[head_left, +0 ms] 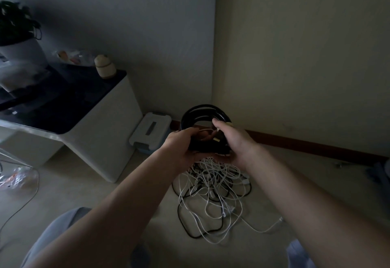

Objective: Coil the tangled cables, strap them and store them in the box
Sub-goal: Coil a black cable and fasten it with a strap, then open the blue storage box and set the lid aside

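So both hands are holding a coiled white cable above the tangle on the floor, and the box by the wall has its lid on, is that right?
Not quite: in the head view the coiled cable in the left hand and right hand is black, not white. It is above the tangle on the floor, and the box has its lid on.

Left edge crops plant (14, 21), black coil (203, 108) partly hidden

Left hand (182, 144), right hand (236, 143); firm grip
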Action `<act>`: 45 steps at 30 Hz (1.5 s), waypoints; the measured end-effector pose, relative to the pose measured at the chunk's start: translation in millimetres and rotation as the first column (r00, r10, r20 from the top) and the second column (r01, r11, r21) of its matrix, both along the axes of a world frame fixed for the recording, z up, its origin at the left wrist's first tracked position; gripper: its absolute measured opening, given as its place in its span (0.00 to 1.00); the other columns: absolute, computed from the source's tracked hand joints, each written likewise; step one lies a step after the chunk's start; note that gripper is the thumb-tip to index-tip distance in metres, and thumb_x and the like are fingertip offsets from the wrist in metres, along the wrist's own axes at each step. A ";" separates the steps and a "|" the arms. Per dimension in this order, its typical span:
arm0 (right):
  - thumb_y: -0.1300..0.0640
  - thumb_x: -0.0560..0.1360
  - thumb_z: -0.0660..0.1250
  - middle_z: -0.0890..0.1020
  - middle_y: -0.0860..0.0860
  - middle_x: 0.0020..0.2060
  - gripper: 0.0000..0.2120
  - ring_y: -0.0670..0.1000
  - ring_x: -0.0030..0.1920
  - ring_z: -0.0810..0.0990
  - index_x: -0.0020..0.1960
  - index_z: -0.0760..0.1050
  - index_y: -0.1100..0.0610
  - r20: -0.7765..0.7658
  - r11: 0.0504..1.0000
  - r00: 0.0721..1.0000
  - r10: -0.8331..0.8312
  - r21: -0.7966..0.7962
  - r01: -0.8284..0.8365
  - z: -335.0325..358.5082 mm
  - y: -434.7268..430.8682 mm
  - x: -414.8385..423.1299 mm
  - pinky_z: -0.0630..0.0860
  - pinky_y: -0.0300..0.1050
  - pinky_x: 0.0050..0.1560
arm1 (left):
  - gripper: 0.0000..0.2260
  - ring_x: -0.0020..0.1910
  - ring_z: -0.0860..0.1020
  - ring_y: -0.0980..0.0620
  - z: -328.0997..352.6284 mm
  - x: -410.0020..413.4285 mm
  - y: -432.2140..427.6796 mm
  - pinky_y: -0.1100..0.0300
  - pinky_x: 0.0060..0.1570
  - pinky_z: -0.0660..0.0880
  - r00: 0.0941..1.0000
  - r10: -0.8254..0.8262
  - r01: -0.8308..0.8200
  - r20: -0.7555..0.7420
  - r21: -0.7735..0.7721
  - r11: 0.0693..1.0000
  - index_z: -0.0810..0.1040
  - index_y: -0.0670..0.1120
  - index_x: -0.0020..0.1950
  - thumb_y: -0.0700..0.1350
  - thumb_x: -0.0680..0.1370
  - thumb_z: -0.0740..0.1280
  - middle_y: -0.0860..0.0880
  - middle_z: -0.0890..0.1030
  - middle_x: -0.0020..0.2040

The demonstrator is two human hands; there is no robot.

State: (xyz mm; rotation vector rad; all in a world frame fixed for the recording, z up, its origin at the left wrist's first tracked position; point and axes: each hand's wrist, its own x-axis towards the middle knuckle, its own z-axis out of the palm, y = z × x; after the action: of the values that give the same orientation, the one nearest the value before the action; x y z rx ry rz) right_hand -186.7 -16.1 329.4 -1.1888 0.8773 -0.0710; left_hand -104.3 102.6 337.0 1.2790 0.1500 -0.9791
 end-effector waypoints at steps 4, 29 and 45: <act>0.36 0.70 0.74 0.84 0.53 0.49 0.22 0.54 0.49 0.83 0.51 0.82 0.54 -0.013 1.000 1.000 0.017 -0.016 -0.018 2.0 -2.9 -0.9 0.80 0.45 0.34 | 0.07 0.31 0.84 0.51 1.5 2.0 0.5 0.47 0.28 0.81 0.999 0.015 -0.015 0.031 0.007 1.000 0.77 0.38 0.48 0.38 0.83 0.62 0.46 0.82 0.31; 0.31 0.60 0.76 0.85 0.55 0.46 0.36 0.54 0.37 0.85 0.55 0.79 0.57 -0.107 0.989 0.987 -0.116 -0.110 0.104 -33.1 0.7 13.6 0.75 0.41 0.25 | 0.06 0.47 0.84 0.36 -35.6 -2.5 -18.5 0.43 0.44 0.84 0.993 0.089 -0.098 0.076 0.117 0.988 0.80 0.35 0.51 0.37 0.79 0.66 0.35 0.84 0.48; 0.43 0.71 0.74 0.81 0.51 0.45 0.18 0.56 0.46 0.83 0.55 0.77 0.52 -0.308 0.940 0.936 -0.172 -0.336 0.062 -190.7 -81.2 -27.4 0.83 0.55 0.49 | 0.19 0.37 0.80 0.45 -199.5 -19.1 -98.0 0.60 0.29 0.69 0.886 -0.401 0.136 0.233 0.696 0.705 0.78 0.38 0.59 0.50 0.76 0.72 0.42 0.81 0.43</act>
State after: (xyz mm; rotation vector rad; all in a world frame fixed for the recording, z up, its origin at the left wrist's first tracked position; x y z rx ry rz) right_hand -214.1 -97.4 138.6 -1.4792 1.2725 -0.1171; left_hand -123.4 4.6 137.5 2.1906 0.0047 -0.9443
